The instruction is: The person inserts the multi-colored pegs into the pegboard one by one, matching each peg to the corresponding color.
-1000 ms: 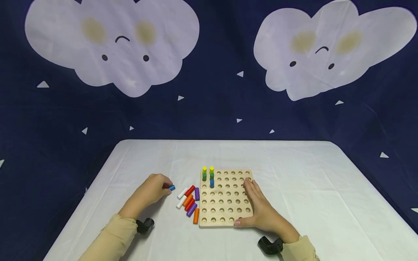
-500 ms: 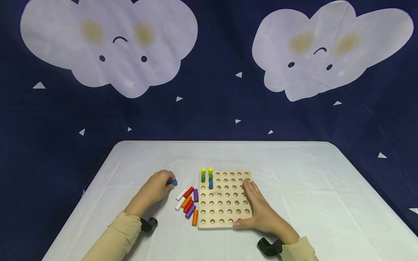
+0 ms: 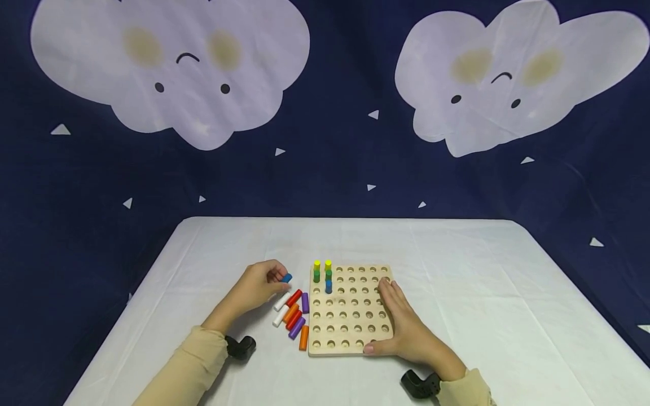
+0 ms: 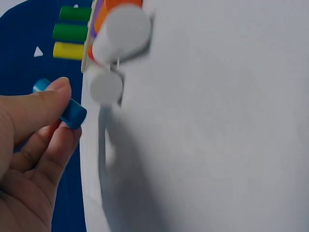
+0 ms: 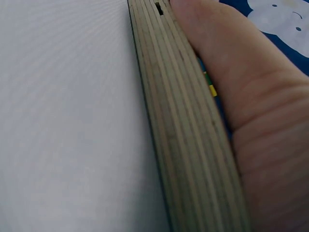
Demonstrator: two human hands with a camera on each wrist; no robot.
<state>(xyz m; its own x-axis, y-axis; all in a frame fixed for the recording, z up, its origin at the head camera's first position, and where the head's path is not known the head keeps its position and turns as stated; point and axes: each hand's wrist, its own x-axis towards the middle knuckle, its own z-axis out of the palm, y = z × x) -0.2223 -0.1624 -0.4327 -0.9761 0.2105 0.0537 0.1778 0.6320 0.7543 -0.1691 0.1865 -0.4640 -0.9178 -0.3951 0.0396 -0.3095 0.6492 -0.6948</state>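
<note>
My left hand (image 3: 261,285) pinches a blue peg (image 4: 73,114) between thumb and fingers, held above the table left of the wooden pegboard (image 3: 350,321). The peg is tilted in the left wrist view. My right hand (image 3: 406,327) rests on the board's right side with fingers extended, its thumb by the front edge. Two yellow pegs, two green pegs (image 4: 72,32) and one blue peg (image 3: 329,287) stand upright in the board's far left holes. The right wrist view shows the board's layered side edge (image 5: 186,121) beside the hand.
Loose white, red, orange and purple pegs lie in a cluster between my left hand and the board, among them an orange peg (image 3: 303,338) against the board's left edge. A white cloth (image 3: 457,265) covers the table. Behind hangs a dark blue curtain (image 3: 335,169) with clouds.
My left hand has moved right and slightly away from me with the blue peg, coming closer to the board. My right hand and the board stay in place.
</note>
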